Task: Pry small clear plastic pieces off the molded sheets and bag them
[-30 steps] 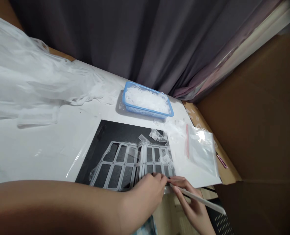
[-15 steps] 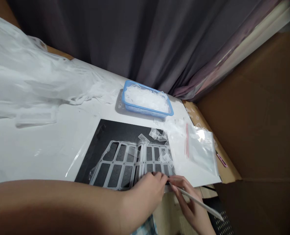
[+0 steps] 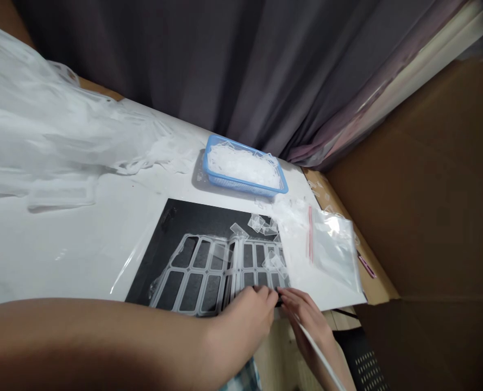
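Observation:
On a black mat (image 3: 196,217) at the table's near edge lie translucent plastic grid sheets (image 3: 189,271) with rows of rounded rectangular openings. My left hand (image 3: 251,309) rests at the near edge of the right-hand sheet, its fingers curled and pinching there. Close beside it, my right hand (image 3: 308,317) has its fingertips pressed together near the mat's near right corner. A thin white strip (image 3: 320,352) runs from its fingers down towards the lower right. What lies between the two sets of fingertips is mostly hidden. Several small clear rectangular pieces (image 3: 261,224) lie on the sheets and mat.
A blue basket (image 3: 245,187) heaped with clear pieces stands behind the mat. At the right lie a clear zip bag (image 3: 334,247) with a red seal line and a pink-handled tool (image 3: 366,266). White plastic sheeting (image 3: 62,130) covers the left. A cardboard wall (image 3: 437,190) rises at right.
The white strip has swung downward and now points more steeply towards me. My right hand has turned slightly with it; my left hand stays nearly in place.

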Available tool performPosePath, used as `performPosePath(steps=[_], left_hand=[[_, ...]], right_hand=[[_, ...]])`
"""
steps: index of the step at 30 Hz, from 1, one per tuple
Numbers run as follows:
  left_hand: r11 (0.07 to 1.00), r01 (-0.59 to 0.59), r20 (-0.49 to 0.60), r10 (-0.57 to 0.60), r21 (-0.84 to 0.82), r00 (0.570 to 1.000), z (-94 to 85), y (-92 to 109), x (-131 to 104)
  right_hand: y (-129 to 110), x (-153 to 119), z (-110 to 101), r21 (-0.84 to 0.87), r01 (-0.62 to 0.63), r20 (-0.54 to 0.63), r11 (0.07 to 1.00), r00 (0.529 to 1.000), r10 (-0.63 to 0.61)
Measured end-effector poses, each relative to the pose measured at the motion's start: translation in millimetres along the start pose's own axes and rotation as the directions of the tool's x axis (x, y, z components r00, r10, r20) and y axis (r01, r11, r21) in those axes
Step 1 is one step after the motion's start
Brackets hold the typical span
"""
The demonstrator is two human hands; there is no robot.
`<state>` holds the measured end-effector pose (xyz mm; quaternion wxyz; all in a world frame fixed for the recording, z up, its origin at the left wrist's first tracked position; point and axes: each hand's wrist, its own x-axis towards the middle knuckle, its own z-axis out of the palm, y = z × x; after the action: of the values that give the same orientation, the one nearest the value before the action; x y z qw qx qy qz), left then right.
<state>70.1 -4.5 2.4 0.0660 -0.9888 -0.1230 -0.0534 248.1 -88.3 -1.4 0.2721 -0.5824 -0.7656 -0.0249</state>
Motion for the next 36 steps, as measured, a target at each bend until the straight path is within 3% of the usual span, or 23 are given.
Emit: performPosePath(steps=[5,8,11,13,14,19,23,25,36], left_hand=[[1.0,-0.004,0.06,0.004,-0.005,0.998,-3.5,1.3,-1.4],[1.0,0.011,0.049,-0.011,-0.001,0.999,-3.9,0.6,-2.2],[1.0,-0.008,0.025,0.007,0.006,1.0,-1.0,-0.5,-3.6],[0.999,-0.034,0.019,0.033,0.005,0.999,2.0,-1.3,-4.4],[0.999,-0.04,0.013,0.04,-0.001,0.999,3.2,-1.9,-4.4],[0.996,-0.018,-0.08,0.011,-0.089,0.997,2.5,-6.0,1.0],[0.997,0.009,-0.103,-0.017,-0.077,0.995,-0.3,-7.8,6.9],[0.998,0.008,-0.102,-0.014,-0.058,0.995,0.4,-7.1,8.2],[0.997,0.001,-0.061,-0.005,-0.077,0.998,-1.2,-7.6,7.7]], right_hand=[[7.9,14.9,-17.9,-0.092,-0.097,-0.015,0.991,0.995,0.096],[15.7,25.6,-24.8,-0.162,-0.189,-0.172,0.968,0.972,0.161],[25.5,36.1,-27.3,-0.186,-0.351,-0.376,0.918,0.889,0.263],[31.4,42.5,-28.4,-0.153,-0.442,-0.442,0.884,0.831,0.339],[33.6,45.2,-28.9,-0.114,-0.45,-0.439,0.886,0.823,0.361],[32.4,48.4,-26.6,0.185,-0.374,-0.167,0.909,0.899,0.404],[21.8,42.3,-17.4,0.38,-0.426,0.123,0.821,0.903,0.412],[17.9,40.7,-12.1,0.438,-0.444,0.213,0.782,0.896,0.389],[13.7,43.8,-6.1,0.456,-0.428,0.212,0.78,0.904,0.372]])
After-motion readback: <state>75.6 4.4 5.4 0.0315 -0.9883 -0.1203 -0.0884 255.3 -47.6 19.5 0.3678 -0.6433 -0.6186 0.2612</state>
